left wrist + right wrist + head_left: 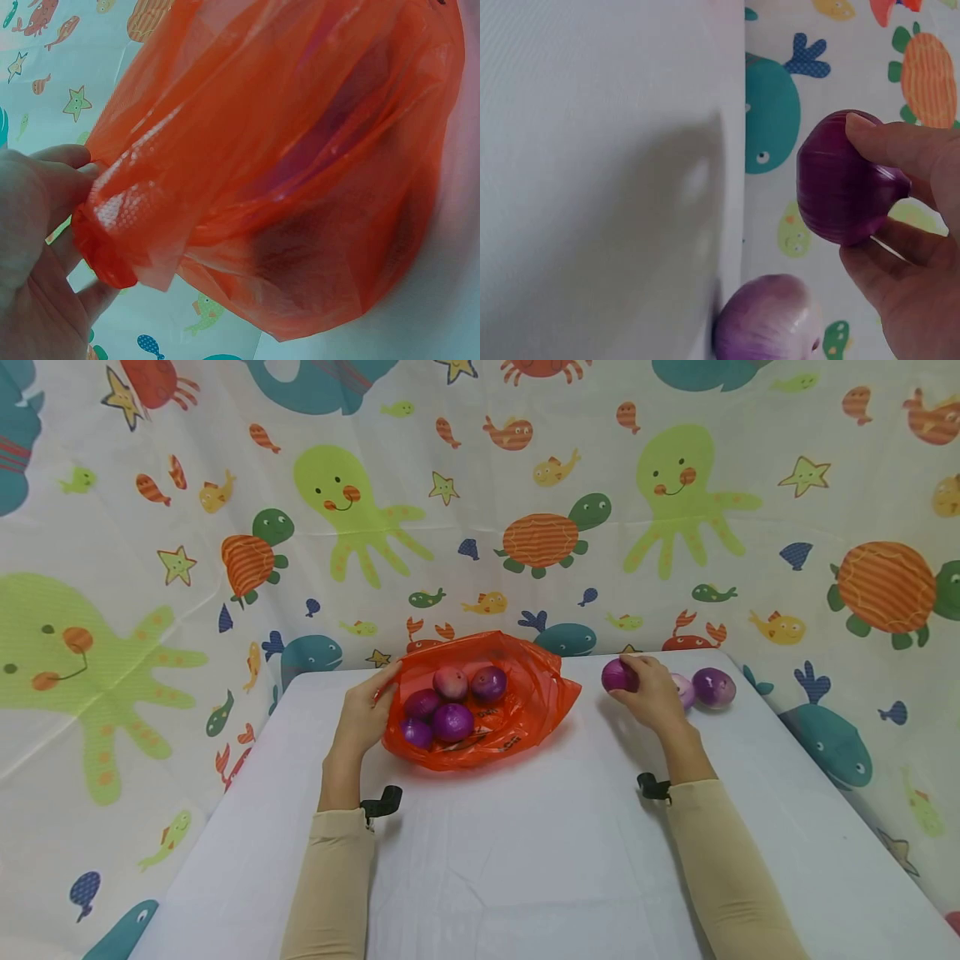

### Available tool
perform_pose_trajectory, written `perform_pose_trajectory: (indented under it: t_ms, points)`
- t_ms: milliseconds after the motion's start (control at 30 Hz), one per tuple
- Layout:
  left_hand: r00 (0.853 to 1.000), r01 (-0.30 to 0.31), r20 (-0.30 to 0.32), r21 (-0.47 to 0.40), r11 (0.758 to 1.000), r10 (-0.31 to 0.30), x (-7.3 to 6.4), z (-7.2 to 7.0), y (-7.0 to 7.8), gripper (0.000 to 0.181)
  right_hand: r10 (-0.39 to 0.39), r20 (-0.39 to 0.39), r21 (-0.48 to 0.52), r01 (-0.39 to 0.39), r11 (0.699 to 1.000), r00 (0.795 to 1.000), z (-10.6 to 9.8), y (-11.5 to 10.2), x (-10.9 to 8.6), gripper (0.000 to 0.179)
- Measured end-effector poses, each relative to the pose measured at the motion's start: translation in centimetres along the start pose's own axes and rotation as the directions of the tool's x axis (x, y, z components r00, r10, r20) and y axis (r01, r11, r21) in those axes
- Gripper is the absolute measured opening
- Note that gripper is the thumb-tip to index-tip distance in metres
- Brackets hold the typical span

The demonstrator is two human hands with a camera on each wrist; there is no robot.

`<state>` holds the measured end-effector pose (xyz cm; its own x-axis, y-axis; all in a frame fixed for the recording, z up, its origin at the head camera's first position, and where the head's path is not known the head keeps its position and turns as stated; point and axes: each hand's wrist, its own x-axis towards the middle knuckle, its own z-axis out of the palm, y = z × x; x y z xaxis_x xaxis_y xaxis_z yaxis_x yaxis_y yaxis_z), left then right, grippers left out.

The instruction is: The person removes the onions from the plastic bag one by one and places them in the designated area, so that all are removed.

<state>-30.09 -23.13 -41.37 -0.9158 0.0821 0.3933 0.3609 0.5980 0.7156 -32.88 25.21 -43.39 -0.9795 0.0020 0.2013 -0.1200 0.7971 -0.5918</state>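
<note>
A red plastic bag (517,727) lies with its mouth spread toward me, several red onions (453,722) inside it. My left hand (362,714) pinches the bag's left edge. In the left wrist view, that hand (45,240) has the thin red plastic (187,150) bunched between thumb and fingers, and the onions show only as dark shapes through it. To the right of the bag, my right hand (651,693) grips a red onion (617,677). The right wrist view shows this onion (840,180) between thumb and fingertips, raised off the table.
Two more onions sit at the table's back right: a dark purple one (714,688) and a paler one (683,691) partly behind my right hand. The white-covered table (510,860) ends at a curtain (465,460) printed with sea animals.
</note>
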Motion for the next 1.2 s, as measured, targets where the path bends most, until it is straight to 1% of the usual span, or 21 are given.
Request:
perform_pose_trajectory:
  t_ms: [167,400,700,967,1200]
  points:
    - [1.0,0.003,0.001,-0.003,1.0,-0.003,0.0,0.0,0.0,0.048,0.027,0.029,-0.014,-0.027,1.0,0.999,-0.1,0.7,0.0,0.071]
    - [1.0,0.025,0.003,0.004,1.0,-0.025,-0.2,-0.1,0.2,0.049,0.031,0.061,-0.023,-0.03,0.999,0.998,-0.2,0.8,-0.1,0.07]
    - [1.0,0.0,0.006,0.001,1.0,-0.001,0.0,-0.1,0.1,0.048,0.058,0.094,-0.012,-0.057,0.998,0.994,-0.1,1.4,0.1,0.073]
    - [1.0,0.017,0.004,-0.003,1.0,-0.017,-0.1,-0.2,0.4,0.048,0.036,0.103,-0.051,-0.031,0.998,0.994,-0.1,1.5,0.0,0.071]
    - [1.0,0.011,-0.002,0.004,1.0,-0.011,-0.1,0.0,0.0,0.047,0.036,0.125,-0.09,-0.025,0.996,0.991,0.2,1.8,0.1,0.07]
